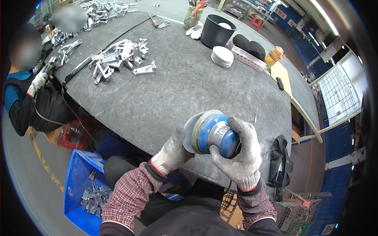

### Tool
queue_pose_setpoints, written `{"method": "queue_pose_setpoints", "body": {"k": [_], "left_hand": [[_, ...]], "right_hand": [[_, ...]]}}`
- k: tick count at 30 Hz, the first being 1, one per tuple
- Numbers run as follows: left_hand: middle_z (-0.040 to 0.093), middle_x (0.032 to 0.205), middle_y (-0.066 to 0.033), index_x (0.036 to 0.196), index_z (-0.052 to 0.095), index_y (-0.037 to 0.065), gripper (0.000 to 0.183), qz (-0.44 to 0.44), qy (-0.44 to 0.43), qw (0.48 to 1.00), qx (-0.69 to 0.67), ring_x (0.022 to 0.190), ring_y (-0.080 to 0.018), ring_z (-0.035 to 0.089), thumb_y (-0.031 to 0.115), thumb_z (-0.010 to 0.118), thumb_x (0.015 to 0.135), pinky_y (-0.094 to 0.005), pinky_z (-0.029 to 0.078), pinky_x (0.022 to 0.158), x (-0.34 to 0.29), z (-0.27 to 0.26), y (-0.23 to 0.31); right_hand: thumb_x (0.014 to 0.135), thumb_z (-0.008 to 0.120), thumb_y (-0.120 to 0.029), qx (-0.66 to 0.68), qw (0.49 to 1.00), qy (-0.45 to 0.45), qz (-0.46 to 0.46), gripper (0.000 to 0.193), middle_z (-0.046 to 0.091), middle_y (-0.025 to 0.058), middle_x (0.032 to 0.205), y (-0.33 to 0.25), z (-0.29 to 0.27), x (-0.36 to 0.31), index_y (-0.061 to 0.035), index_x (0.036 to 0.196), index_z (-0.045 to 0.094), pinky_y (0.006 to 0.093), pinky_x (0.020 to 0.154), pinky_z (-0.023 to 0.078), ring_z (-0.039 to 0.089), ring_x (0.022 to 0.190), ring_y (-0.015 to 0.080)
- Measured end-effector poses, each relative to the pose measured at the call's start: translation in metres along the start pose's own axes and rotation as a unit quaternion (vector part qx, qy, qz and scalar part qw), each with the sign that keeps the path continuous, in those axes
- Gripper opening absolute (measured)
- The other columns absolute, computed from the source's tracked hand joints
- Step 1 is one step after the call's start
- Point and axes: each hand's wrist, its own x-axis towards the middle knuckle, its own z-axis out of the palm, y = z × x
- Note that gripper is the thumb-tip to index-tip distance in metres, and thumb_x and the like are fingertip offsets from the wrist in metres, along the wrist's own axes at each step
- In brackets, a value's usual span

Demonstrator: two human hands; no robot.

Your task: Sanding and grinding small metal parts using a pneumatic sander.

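Above the near edge of the table, my right hand [243,155], in a grey-white work glove, grips a round blue and silver sander [220,135]. Its thumb and fingers wrap round the housing, and the pad side faces left. A thin grey sanding disc [189,131] sits at the pad, its edge standing partly away from it. My left hand [172,151], gloved alike, is at the lower left edge of that disc with its thumb up. The disc partly hides the left fingers, which seem to hold it.
Metal brackets [118,59] are heaped at the table's far left; more lie in a blue crate [84,157] lower left. A black bucket [217,31] and a stack of white discs [222,57] stand far right. A black bag [280,165] hangs right. A co-worker's gloved hand [38,83] is at left.
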Motion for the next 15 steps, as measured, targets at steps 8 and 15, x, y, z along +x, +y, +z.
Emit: {"method": "queue_pose_setpoints", "body": {"k": [8,15], "left_hand": [[0.043,0.174,-0.0242,0.175,0.033,0.005,0.134,-0.022,-0.012,1.000,0.019,0.161,-0.0376,0.047,0.104,0.046,0.087,-0.0580,0.041,0.135,-0.0030,0.0062,-0.0067],[0.045,0.175,-0.0213,0.176,0.033,0.006,0.137,-0.026,-0.015,0.999,0.027,0.161,-0.0353,0.048,0.106,0.047,0.083,-0.0541,0.042,0.134,-0.0064,-0.0007,-0.0069]], "right_hand": [[0.078,0.100,-0.025,-0.039,0.999,-0.010,-0.002,0.078,0.072,0.0233,0.132,-0.0030,0.0040,-0.0055,-0.0096,0.146,0.067,0.0462,0.086,0.069,0.080,0.110,0.0411],[0.077,0.100,-0.025,-0.039,0.999,-0.021,-0.005,0.077,0.073,0.0240,0.130,-0.0064,0.0081,-0.0030,-0.0094,0.145,0.068,0.0466,0.084,0.070,0.081,0.106,0.0413]]}}
